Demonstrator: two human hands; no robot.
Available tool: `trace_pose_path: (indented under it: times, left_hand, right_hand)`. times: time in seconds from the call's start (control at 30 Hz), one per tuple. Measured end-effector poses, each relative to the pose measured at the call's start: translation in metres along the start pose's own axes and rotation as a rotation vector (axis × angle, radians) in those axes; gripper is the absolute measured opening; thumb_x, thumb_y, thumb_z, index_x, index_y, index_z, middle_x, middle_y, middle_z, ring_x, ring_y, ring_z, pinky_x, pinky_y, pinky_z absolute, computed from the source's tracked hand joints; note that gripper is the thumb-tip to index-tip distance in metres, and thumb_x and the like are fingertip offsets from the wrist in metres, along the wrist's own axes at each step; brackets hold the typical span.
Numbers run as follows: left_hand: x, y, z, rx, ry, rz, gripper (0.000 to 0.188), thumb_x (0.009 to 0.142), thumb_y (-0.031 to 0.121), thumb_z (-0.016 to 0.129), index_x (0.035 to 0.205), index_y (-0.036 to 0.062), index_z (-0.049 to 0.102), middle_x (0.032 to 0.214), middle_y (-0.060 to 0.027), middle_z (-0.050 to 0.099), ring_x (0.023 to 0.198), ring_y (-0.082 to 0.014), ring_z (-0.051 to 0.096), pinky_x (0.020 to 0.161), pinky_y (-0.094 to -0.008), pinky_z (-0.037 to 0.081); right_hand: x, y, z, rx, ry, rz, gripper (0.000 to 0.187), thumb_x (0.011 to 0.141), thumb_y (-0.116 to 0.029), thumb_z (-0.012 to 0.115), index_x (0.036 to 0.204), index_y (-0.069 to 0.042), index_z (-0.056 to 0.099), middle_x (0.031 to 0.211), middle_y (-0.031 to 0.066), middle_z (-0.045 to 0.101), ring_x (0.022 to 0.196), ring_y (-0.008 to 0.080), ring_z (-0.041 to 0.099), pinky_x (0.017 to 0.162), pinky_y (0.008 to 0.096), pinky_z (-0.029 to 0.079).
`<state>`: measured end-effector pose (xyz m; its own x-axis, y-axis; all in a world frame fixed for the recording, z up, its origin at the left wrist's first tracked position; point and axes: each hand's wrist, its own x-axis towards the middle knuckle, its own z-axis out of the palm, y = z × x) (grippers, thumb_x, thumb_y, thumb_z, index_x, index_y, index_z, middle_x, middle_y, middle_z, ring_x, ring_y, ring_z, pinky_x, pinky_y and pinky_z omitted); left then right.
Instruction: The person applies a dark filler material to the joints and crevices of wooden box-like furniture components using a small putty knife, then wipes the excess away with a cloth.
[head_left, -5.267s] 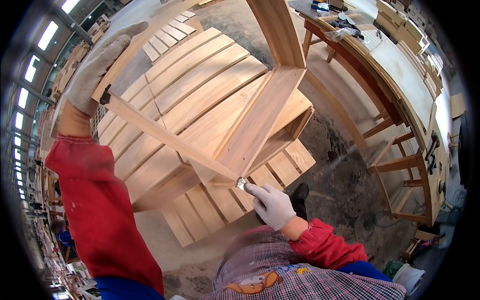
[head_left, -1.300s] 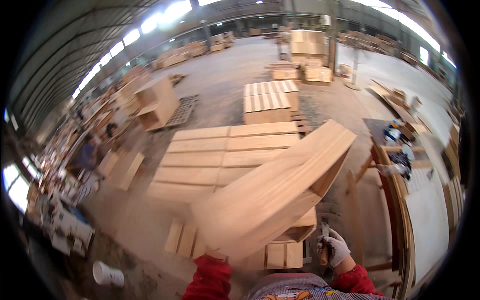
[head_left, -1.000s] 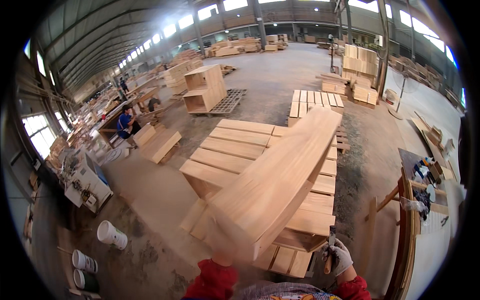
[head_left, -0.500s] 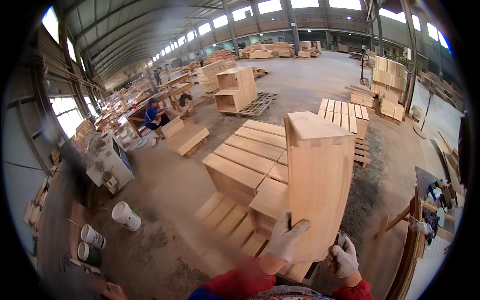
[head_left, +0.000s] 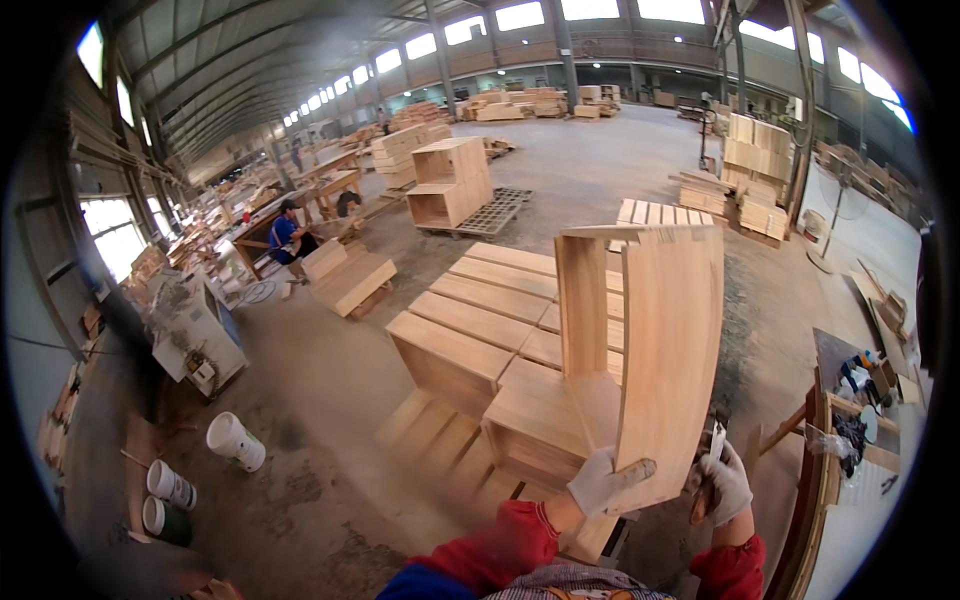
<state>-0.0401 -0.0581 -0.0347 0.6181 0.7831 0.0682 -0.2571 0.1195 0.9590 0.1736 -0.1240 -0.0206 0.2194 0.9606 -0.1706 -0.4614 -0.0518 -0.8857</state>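
An open-sided wooden box frame (head_left: 670, 350) stands on end in front of me, tilted slightly, its hollow inside showing on the left. My left hand (head_left: 608, 480), in a white glove, is closed on the lower edge of its near panel, thumb on the outer face. My right hand (head_left: 730, 484), also gloved, is closed around a small hand tool with a brown handle (head_left: 703, 502) just right of the box; most of that tool is hidden, so its kind cannot be told. Behind the box lie rows of similar wooden boxes (head_left: 470, 312) on a slatted wooden base (head_left: 420, 420).
White buckets (head_left: 236, 441) stand on the floor at left, near a pale machine cabinet (head_left: 205, 335). At right is a cluttered workbench (head_left: 815, 480). A seated person in blue (head_left: 287, 236) works farther back. Stacked boxes (head_left: 450, 180) rest on a pallet (head_left: 500, 212).
The box frame has turned, so its open inside now shows. My left hand has shifted right and down along its lower edge. My right hand, with the tool, has moved right and up.
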Motion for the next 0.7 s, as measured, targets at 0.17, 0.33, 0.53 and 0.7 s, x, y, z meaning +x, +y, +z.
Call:
trace_pose_path:
  times: [0.17,0.33,0.53,0.7]
  left_hand:
    - [0.019,0.021,-0.003,-0.147,0.066,-0.001,0.03,0.085,0.02,0.064,0.104,-0.0039,0.06,0.096,-0.0059,0.063,0.081,-0.0108,0.059,0.068,-0.0261,0.05]
    - [0.035,0.058,0.002,-0.022,0.228,0.076,0.028,0.084,0.017,0.066,0.104,-0.0026,0.059,0.094,-0.0065,0.062,0.081,-0.0122,0.059,0.068,-0.0263,0.05]
    - [0.056,0.069,-0.012,-0.192,0.269,0.122,0.028,0.081,0.012,0.067,0.1,-0.0054,0.057,0.094,-0.0081,0.061,0.08,-0.0133,0.059,0.067,-0.0259,0.051]
    - [0.061,0.072,-0.012,-0.261,0.249,0.134,0.027,0.083,0.013,0.062,0.102,-0.0069,0.057,0.093,-0.0067,0.06,0.082,-0.0116,0.058,0.071,-0.0244,0.049]
  right_hand:
    - [0.015,0.047,-0.087,0.158,0.368,0.078,0.055,0.082,0.0,0.045,0.134,-0.015,0.034,0.093,0.0154,0.057,0.06,0.0216,0.055,0.048,0.0328,0.048]
    - [-0.043,0.019,-0.057,0.076,0.389,0.098,0.06,0.082,-0.001,0.043,0.139,-0.017,0.033,0.093,0.015,0.056,0.061,0.021,0.054,0.048,0.0334,0.047]
    - [-0.088,-0.012,0.027,-0.736,0.045,-0.396,0.047,0.08,-0.002,0.05,0.127,0.001,0.045,0.092,0.0121,0.057,0.074,0.0239,0.056,0.07,0.0332,0.048]
    - [-0.088,-0.027,0.078,-1.199,-0.137,-0.448,0.045,0.079,-0.004,0.054,0.124,-0.003,0.049,0.087,0.0173,0.057,0.071,0.0327,0.059,0.064,0.037,0.049]
